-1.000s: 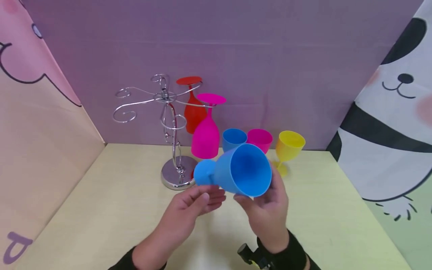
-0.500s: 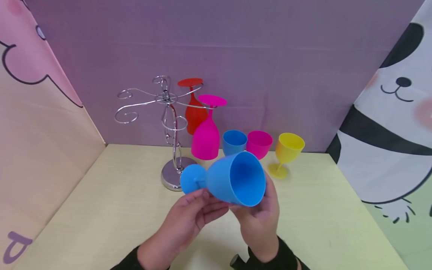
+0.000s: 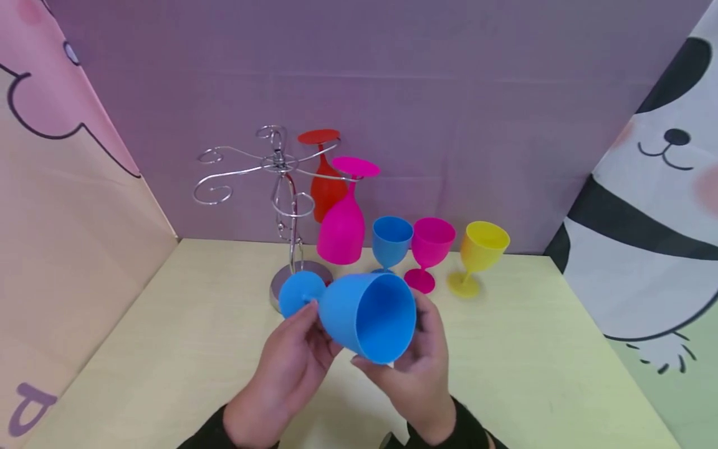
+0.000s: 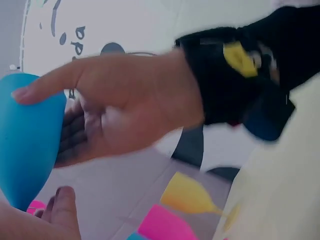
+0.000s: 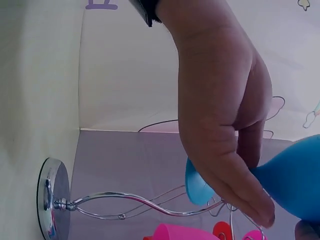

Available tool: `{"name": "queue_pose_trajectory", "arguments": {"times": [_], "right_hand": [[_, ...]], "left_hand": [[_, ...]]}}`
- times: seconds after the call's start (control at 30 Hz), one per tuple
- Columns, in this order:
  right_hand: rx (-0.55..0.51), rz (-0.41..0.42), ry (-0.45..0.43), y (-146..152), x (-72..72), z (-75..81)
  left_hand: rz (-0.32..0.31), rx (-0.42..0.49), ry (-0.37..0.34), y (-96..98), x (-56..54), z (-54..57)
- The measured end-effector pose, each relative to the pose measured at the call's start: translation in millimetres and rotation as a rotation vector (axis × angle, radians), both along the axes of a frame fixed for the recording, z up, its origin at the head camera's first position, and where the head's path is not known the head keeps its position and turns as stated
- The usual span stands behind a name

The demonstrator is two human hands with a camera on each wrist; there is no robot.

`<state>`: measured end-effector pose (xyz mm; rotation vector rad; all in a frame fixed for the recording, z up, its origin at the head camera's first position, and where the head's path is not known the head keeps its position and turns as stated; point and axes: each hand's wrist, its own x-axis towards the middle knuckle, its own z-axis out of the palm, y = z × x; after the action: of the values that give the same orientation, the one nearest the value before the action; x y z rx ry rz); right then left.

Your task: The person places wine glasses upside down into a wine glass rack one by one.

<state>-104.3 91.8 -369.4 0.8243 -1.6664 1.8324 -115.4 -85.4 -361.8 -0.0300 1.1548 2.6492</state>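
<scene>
A blue plastic goblet (image 3: 339,315) lies tilted on its side in the air between both hands, its mouth toward me and to the right. My left hand (image 3: 291,358) pinches its stem, just beside the round foot (image 3: 300,292). At the bowl, my right hand (image 3: 417,371) grips near the rim, thumb below and fingers behind, partly hidden by the cup. The right wrist view shows the left hand (image 5: 220,105) with thumb and finger at the narrow stem. In the left wrist view, the thumb of the right hand (image 4: 120,100) presses along the blue bowl (image 4: 25,135).
Behind stands a chrome rack (image 3: 278,163) with curled arms; a red goblet (image 3: 327,187) and a pink goblet (image 3: 343,227) hang upside down from it. To the right stand upright blue (image 3: 391,246), pink (image 3: 430,246) and yellow (image 3: 481,249) goblets on the pale table (image 3: 533,349).
The held goblet has moved down and left, closer to me. My left hand has gone from loosely extended under it to pinching the stem, while the right hand keeps its grip.
</scene>
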Motion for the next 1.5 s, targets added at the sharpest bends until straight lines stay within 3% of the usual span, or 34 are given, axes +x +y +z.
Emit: {"name": "queue_pose_trajectory", "arguments": {"times": [0.37,0.7,0.9,1.07,1.33,1.5], "right_hand": [[0.074,0.019,-0.003,-1.6,1.4,0.7],[0.074,-0.007,0.010,-1.9,-0.4,-0.6],[0.094,-0.009,0.007,-3.3,-1.0,1.6],[0.075,0.049,0.008,-0.6,-2.6,4.8],[0.029,0.195,0.074,18.1,-15.2,18.6],[0.147,0.266,-0.024,42.7,-24.5,27.5]], "left_hand": [[0.110,-0.038,0.113,-15.4,-6.3,7.1],[0.113,-0.038,0.056,-12.3,-6.0,3.4],[0.140,-0.027,0.070,-13.3,-6.0,3.4],[0.162,-0.037,0.093,-13.7,-6.2,4.9],[0.247,-0.130,0.178,-16.2,-5.9,8.6],[0.279,-0.313,0.219,-19.0,-4.9,14.6]]}}
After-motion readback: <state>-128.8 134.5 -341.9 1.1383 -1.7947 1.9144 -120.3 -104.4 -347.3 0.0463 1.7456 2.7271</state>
